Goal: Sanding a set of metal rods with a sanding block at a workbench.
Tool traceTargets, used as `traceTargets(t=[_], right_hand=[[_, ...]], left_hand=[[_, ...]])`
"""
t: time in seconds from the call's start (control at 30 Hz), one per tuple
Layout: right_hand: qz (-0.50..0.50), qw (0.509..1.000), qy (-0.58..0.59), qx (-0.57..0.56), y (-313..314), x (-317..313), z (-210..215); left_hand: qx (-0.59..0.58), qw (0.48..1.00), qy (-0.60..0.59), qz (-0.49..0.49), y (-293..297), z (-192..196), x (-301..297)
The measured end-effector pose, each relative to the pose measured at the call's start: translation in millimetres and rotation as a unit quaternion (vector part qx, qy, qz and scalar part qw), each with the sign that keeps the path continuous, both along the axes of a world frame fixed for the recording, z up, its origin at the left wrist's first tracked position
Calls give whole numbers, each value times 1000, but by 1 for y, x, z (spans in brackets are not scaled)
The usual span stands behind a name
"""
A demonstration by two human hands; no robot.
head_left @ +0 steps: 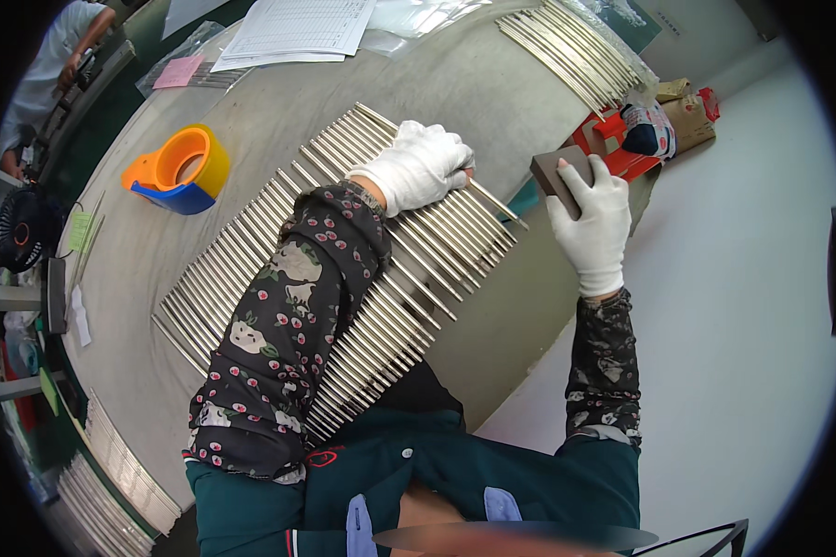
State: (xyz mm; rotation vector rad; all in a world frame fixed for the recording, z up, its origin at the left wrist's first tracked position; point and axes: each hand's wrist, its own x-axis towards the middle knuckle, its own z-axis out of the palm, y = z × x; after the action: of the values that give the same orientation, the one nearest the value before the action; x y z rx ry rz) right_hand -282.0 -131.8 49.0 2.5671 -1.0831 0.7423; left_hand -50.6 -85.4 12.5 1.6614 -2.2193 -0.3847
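A long row of slim, shiny metal rods (241, 255) lies side by side across the grey table, several reaching past its near edge. My left hand (420, 167), in a white glove, is closed at the far right end of the row. One metal rod (499, 203) sticks out from under its curled fingers toward the right. My left forearm crosses over the row and hides part of it. Off to the right, beyond the rod ends, my white-gloved right hand (596, 218) grips a dark brown rectangular block (555, 182). The block is apart from the rods.
A tape dispenser (181, 172) in orange, yellow and blue stands left of the row. Printed sheets (293, 32) lie at the back. More rods (571, 56) are piled back right, near a red box (622, 158). Another person (56, 74) is at upper left, above a black fan (23, 227).
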Motion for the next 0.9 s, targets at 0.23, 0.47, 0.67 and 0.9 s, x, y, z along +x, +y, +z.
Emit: traceTargets(t=[0.23, 0.47, 0.67, 0.9], right_hand=[[6, 998, 64, -27, 0, -1, -9], [106, 994, 3, 23, 10, 4, -10], [259, 960, 42, 101, 35, 15, -2], [256, 960, 19, 115, 39, 4, 2]], left_hand=[[16, 999, -26, 15, 3, 7, -3], [-16, 999, -33, -6, -1, -3, -3], [-6, 999, -53, 11, 3, -3, 2], [-60, 998, -22, -1, 3, -13, 4]])
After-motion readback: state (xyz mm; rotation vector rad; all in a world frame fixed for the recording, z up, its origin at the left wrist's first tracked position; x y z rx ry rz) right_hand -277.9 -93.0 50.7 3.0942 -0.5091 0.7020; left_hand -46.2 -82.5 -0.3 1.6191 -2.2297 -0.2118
